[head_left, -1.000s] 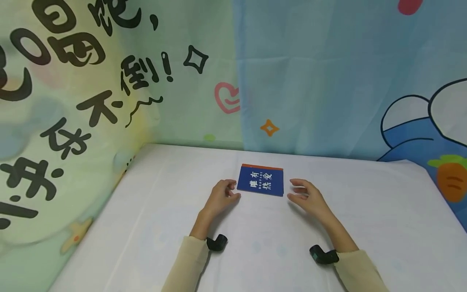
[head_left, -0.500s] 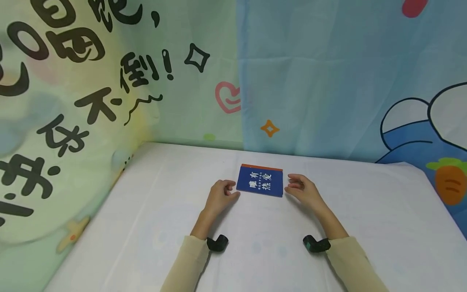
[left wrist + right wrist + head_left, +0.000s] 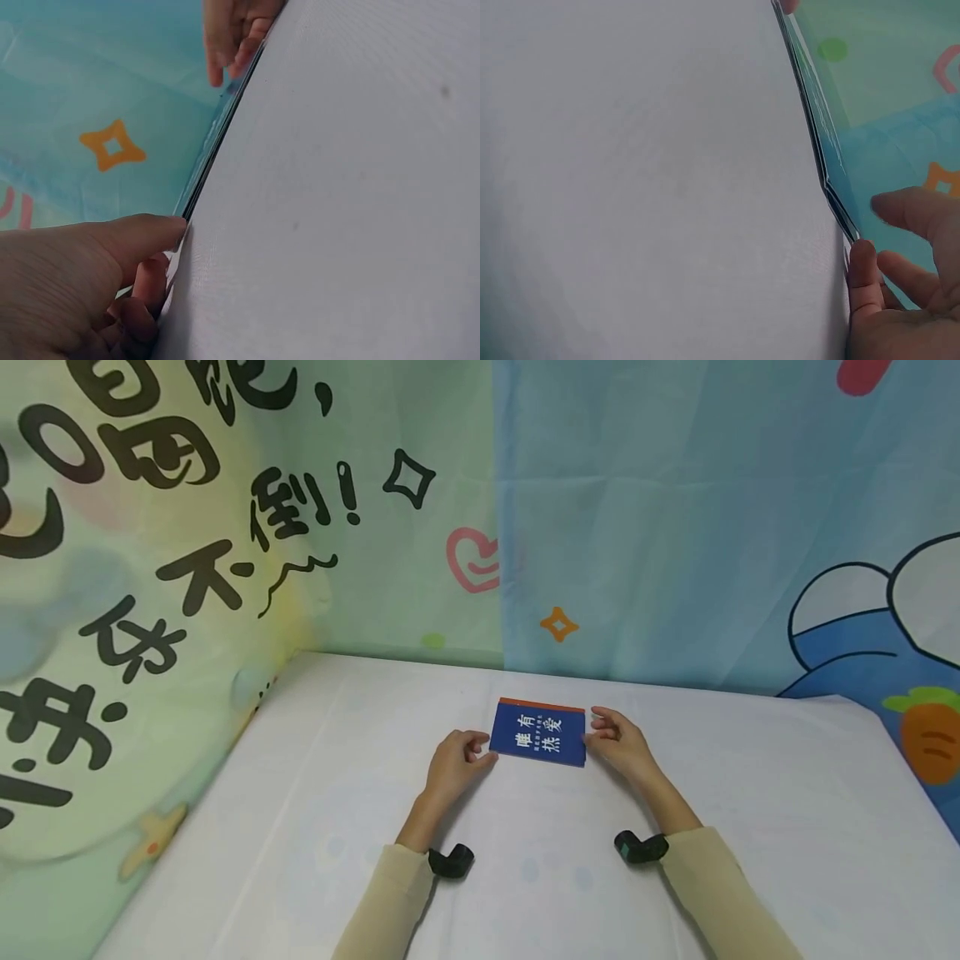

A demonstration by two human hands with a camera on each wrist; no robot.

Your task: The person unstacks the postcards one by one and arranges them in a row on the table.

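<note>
- Toward the far edge of the white table (image 3: 540, 860), roughly midway between its sides, a thin rectangular blue booklet (image 3: 538, 732) lies face up, white characters running sideways on its smooth cover and an orange-red strip (image 3: 543, 703) along its far side.
- At the booklet's left end, the left hand (image 3: 453, 768) has bent fingers and a thumb touching the near corner; whether it pinches cannot be told.
- At the right end, the right hand (image 3: 624, 750) is loosely spread, its thumb against the short edge, gripping nothing.
- From above, the head view shows the cover, soft cream sleeves (image 3: 712, 877) and angular black wrist cameras (image 3: 452, 862).
- Edge-on, the wrist views show thin, dark, stacked layers instead; the right one also shows another finger held clear of the booklet.
- Behind the table's far edge hangs creased printed cloth (image 3: 637, 510).
</note>
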